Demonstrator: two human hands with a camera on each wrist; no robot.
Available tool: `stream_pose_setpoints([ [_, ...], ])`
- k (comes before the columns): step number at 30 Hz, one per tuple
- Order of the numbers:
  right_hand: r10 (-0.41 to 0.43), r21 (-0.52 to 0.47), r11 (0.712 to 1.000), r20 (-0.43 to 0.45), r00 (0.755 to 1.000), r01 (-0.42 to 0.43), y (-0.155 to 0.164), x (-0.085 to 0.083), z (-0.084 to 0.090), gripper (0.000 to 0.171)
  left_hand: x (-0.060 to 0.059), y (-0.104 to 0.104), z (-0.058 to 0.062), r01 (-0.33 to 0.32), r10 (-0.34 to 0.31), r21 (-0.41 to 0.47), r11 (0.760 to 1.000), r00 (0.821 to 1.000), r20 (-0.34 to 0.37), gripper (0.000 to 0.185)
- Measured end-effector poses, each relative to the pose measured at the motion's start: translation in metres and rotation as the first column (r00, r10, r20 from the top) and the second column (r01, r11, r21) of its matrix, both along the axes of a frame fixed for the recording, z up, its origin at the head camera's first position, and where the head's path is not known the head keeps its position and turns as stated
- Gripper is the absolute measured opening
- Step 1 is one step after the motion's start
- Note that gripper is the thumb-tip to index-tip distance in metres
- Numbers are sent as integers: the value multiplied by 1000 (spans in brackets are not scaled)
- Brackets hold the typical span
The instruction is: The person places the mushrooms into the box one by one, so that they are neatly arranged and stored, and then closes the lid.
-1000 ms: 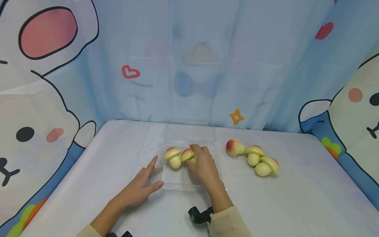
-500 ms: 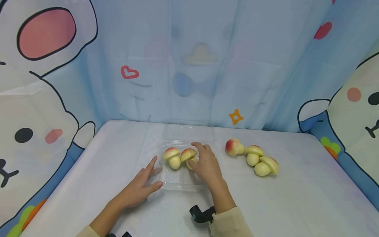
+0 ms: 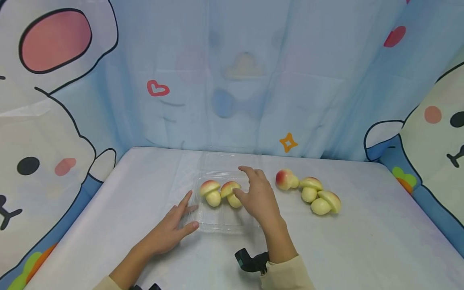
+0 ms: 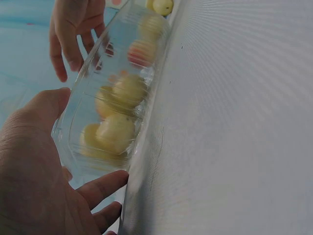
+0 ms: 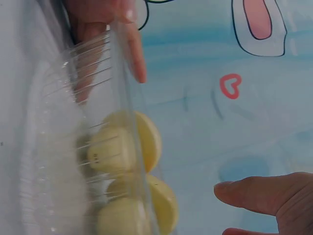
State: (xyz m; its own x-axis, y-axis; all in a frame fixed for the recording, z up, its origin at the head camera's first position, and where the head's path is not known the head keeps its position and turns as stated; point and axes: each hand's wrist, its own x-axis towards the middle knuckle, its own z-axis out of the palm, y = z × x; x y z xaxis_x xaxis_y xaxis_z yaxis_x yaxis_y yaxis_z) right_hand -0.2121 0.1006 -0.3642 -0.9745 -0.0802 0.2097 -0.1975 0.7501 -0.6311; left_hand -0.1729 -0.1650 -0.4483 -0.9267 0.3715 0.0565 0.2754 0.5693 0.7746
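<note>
A clear plastic clamshell box [image 3: 224, 228] lies with its lid folded back on the white table. Inside it, side by side, are two mushroom-shaped pieces, a left mushroom [image 3: 213, 198] and a right mushroom [image 3: 235, 200], pale yellow with red-tinged caps. My left hand [image 3: 169, 233] is at the box's left side, thumb and fingers spread; in the left wrist view its fingertips [image 4: 117, 178] are right at the box wall. Over the box's right part, my right hand [image 3: 259, 199] has its thumb and fingers apart and holds nothing. Its thumb overlaps the right mushroom's edge in the head view.
Three more mushrooms lie on the table to the right: a red-capped one [image 3: 285, 179], a middle one [image 3: 309, 195] and a nearer one [image 3: 322, 206]. A blue cartoon curtain [image 3: 232, 121] hangs behind the table's back edge. Black camera mounts [image 3: 251, 262] sit on the wrists.
My right hand has let go of the right mushroom, leaving it in the box, and has moved up and to the right with its fingers spreading. The left hand has stayed put.
</note>
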Motion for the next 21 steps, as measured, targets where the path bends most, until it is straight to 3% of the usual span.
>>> stream_pose_setpoints([
  [11, -14, -45, 999, -7, 1000, 13, 14, 7, 17, 61, 0, 0, -1, 2, -2, -3, 1000, 1000, -1, 86],
  [21, -83, -97, 992, 2, 997, 83, 34, 9, 27, 62, -1, 0, -2, 8, -8, 1, 1000, 1000, -2, 86],
])
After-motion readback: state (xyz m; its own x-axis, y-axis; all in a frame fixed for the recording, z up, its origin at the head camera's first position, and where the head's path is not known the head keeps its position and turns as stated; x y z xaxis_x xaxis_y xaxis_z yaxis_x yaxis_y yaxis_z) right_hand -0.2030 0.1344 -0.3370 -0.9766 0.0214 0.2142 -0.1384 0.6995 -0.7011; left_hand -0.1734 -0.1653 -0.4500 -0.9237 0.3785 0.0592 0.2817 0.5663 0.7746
